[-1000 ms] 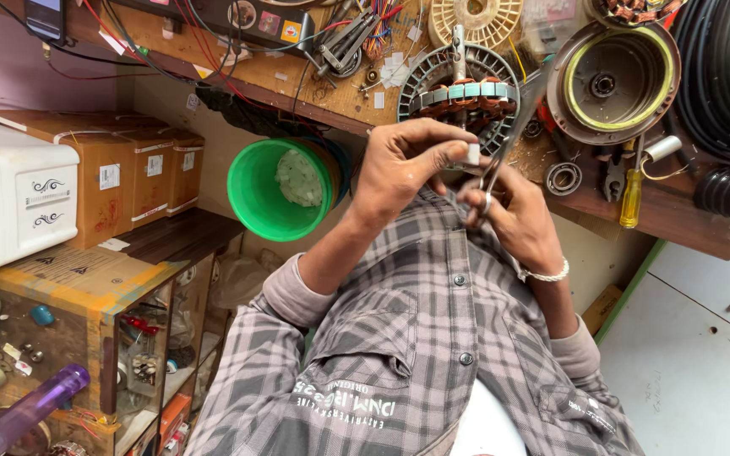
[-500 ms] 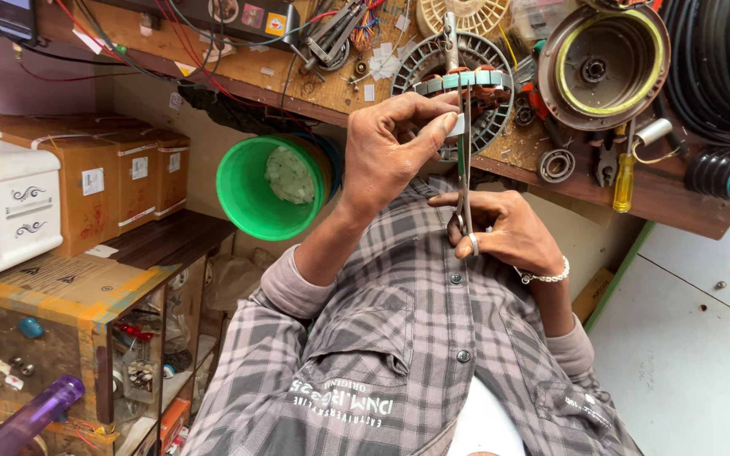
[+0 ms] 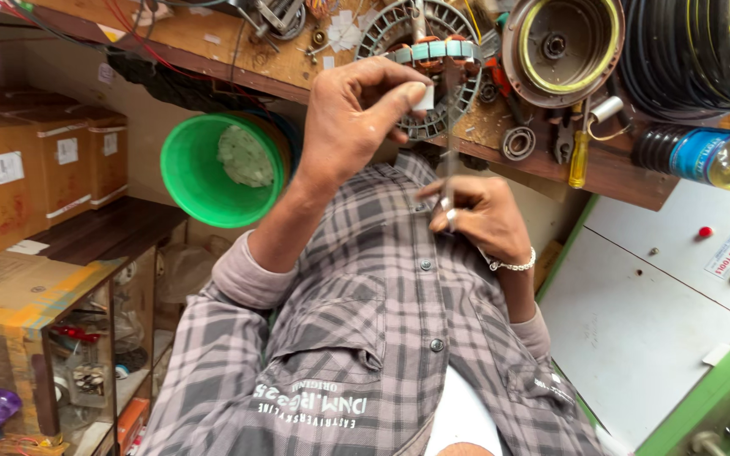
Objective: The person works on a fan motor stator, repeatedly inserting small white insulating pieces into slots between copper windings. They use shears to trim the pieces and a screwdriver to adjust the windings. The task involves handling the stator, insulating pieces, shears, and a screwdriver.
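Copper-wound stator ring [image 3: 433, 59] sits on the wooden worktop [image 3: 238, 59] at 12 o'clock of the view, its coils banded in teal and orange. Left hand [image 3: 356, 114] is raised in front of the ring, thumb and forefinger pinched together on a small white slip [image 3: 424, 97] right at the ring's lower edge. Right hand [image 3: 479, 215] is lower, at about 5 o'clock from the left hand and apart from it, fingers closed around a thin metal tool [image 3: 448, 143] that stands nearly upright, its upper end reaching the ring; the tool is blurred and its tip cannot be made out. A beaded bracelet [image 3: 513, 264] circles the right wrist.

Surroundings: a round motor housing with yellow rim [image 3: 561, 46] lies at 3 o'clock of the ring, just beside it. A bearing [image 3: 519, 143] and a yellow-handled screwdriver [image 3: 579, 159] lie near the worktop's front edge, below the housing. Coiled black cable [image 3: 686, 51] fills the 1 o'clock corner. A green plastic bucket [image 3: 213, 181] is at 9 o'clock of the left hand, under the worktop. Cardboard boxes [image 3: 61, 169] stand at the far 9 o'clock side.
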